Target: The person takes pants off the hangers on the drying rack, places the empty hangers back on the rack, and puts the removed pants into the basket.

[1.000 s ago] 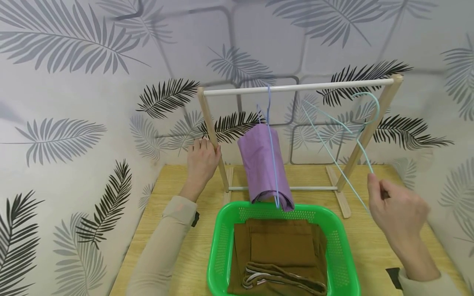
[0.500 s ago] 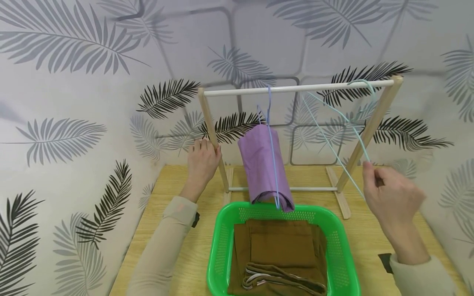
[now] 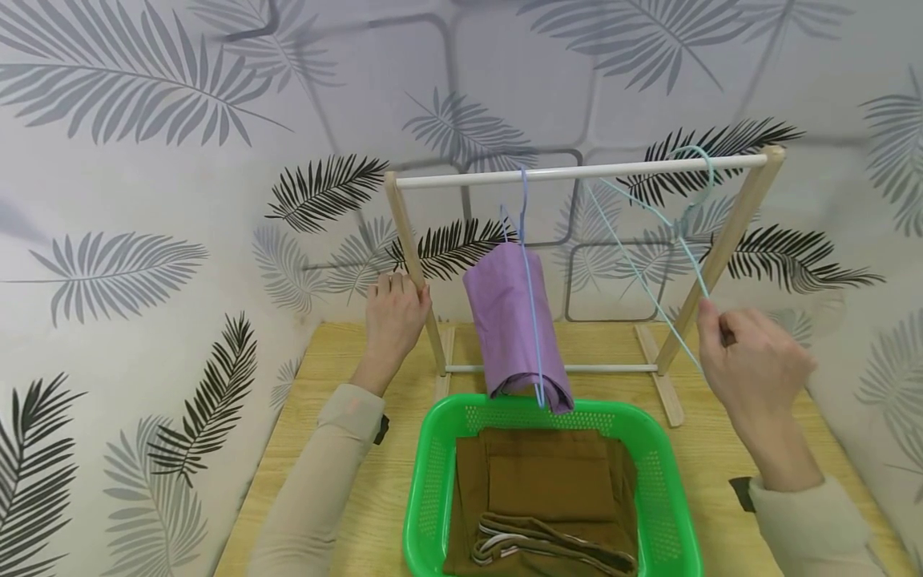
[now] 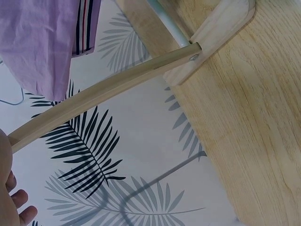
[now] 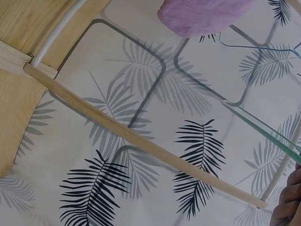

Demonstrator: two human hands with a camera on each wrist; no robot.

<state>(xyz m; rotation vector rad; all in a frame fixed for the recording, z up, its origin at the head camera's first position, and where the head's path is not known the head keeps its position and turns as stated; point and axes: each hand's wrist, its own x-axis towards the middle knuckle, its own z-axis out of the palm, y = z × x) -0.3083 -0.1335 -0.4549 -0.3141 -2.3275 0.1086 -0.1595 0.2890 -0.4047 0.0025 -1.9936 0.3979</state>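
Head view: left hand (image 3: 395,311) grips left post (image 3: 407,240)—presumably bracing the rack (image 3: 731,232)—and right hand (image 3: 757,361) pinches mint hanger (image 3: 693,264), hook (image 3: 711,171) at rail (image 3: 577,171); left wrist view: lavender cloth (image 4: 40,42) hangs beside the post; right wrist view: hanger extends from curled fingers (image 5: 288,197).

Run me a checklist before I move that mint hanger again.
1. Rack steadied: ok. The left hand grips the left upright.
2. Hanger held: ok. The right hand holds the mint hanger near one end.
3. Hook seated on the rail: cannot tell. They overlap in the head view, but contact is unclear.
4. Purple cloth hung: ok. Its lilac hanger hooks over the rail.
5. Space between mint hanger and purple cloth: ok. They are apart.
6. Brown cloth contained: ok. It lies folded in the green basket.
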